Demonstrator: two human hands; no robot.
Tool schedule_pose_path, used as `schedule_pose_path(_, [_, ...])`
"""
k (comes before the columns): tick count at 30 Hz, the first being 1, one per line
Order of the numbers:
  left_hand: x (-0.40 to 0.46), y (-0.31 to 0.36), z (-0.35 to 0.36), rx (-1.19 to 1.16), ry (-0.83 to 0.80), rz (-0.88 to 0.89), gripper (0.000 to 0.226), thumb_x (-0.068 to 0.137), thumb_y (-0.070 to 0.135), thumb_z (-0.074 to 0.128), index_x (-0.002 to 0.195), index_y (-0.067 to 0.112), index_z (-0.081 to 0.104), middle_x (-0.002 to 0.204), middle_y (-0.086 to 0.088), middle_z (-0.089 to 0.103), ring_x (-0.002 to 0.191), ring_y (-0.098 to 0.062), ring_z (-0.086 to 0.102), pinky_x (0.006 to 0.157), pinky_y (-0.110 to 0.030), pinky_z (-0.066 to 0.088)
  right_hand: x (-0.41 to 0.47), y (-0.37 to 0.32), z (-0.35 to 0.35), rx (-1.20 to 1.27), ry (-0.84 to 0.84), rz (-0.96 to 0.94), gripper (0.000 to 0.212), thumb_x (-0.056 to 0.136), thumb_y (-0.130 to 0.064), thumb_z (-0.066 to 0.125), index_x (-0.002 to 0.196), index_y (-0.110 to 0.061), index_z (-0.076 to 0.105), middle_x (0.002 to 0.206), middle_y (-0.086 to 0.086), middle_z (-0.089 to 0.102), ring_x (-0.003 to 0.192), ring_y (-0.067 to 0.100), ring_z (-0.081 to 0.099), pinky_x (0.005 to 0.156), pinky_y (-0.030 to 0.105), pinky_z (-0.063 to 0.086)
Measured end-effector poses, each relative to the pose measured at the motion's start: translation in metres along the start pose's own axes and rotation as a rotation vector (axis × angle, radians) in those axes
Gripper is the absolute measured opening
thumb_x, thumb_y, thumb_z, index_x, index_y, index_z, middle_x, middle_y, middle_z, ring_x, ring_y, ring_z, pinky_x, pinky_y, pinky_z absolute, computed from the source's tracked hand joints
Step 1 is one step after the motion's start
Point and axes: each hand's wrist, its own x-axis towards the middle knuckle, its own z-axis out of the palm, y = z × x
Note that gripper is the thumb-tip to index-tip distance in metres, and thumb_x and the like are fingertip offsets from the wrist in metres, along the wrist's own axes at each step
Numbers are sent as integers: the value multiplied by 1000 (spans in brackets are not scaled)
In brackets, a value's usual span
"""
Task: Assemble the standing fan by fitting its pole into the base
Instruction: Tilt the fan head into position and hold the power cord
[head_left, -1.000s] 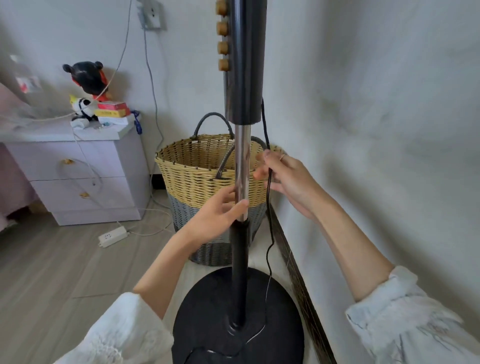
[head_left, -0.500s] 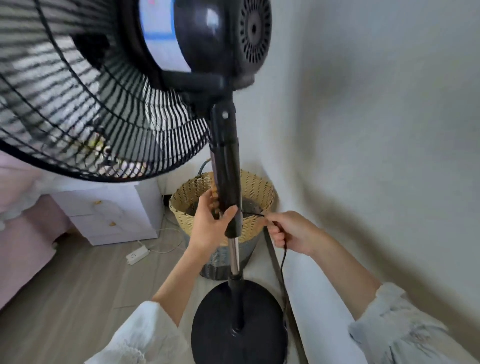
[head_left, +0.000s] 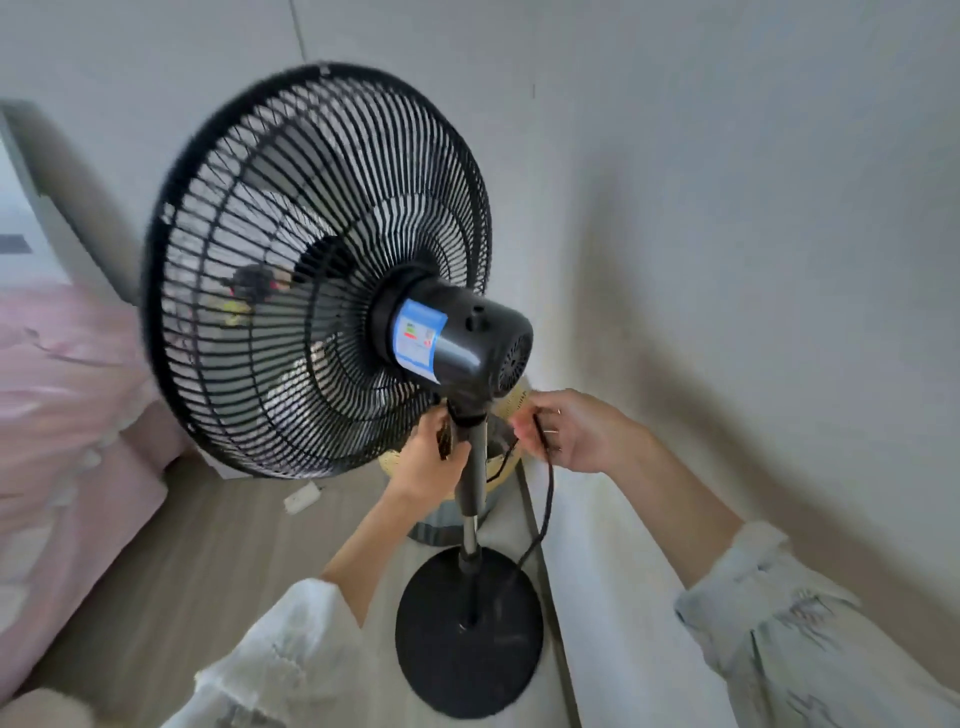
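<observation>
Pole (head_left: 471, 488) seated upright in base (head_left: 469, 631); left hand (head_left: 434, 462), higher now, grips it (right hand (head_left: 569, 434) fingers pinching the cord (head_left: 544, 499)).

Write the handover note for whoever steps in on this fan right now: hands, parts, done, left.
Left hand: grips the upper pole just under the motor housing.
Right hand: holds the black power cord beside the pole, near the wall.
Parts: pole stands upright in the round black base on the floor; a woven basket sits behind.
Done: pole appears seated in the base.
Left: probably check that it is firm, then let go of the cord.
</observation>
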Motion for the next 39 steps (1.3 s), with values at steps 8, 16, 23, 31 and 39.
schedule_pose_path(8, [-23, 61, -81, 219, 103, 118, 23, 91, 13, 48, 107, 15, 65, 114, -6, 66, 102, -20, 62, 79, -22, 40, -64, -76, 46, -18, 123, -51, 26, 95, -13, 45, 76, 1, 57, 45, 4, 61, 33, 8, 52, 37, 13, 44])
schedule_pose_path(16, [-32, 122, -152, 349, 133, 492, 21, 92, 10, 46, 105, 9, 62, 111, -7, 62, 102, -22, 58, 81, -29, 47, -97, -117, 87, 16, 146, -131, 14, 93, -11, 43, 90, 1, 50, 77, 9, 58, 41, 10, 50, 36, 14, 41])
schedule_pose_path(23, [-21, 150, -198, 676, 361, 824, 23, 78, -5, 59, 95, 7, 70, 109, -11, 68, 124, -35, 50, 107, -59, 30, -96, -128, 126, -21, 220, -300, 16, 91, 1, 38, 78, -6, 41, 47, 8, 54, 25, 7, 28, 30, 12, 22])
schedule_pose_path(31, [0, 158, -200, 906, 366, 772, 35, 79, 2, 62, 112, 15, 65, 120, -10, 65, 133, -39, 39, 110, -65, 11, -65, -107, 140, -280, 47, -269, 34, 96, -12, 24, 119, -35, 34, 45, -6, 32, 29, 5, 22, 31, 14, 18])
schedule_pose_path(39, [13, 159, -192, 951, 435, 761, 35, 74, -3, 63, 104, 14, 69, 115, -7, 69, 131, -39, 42, 110, -62, 20, -39, -46, 165, -607, 215, -625, 55, 100, -11, 29, 149, -11, 4, 74, 0, 65, 57, -4, 55, 58, -2, 37])
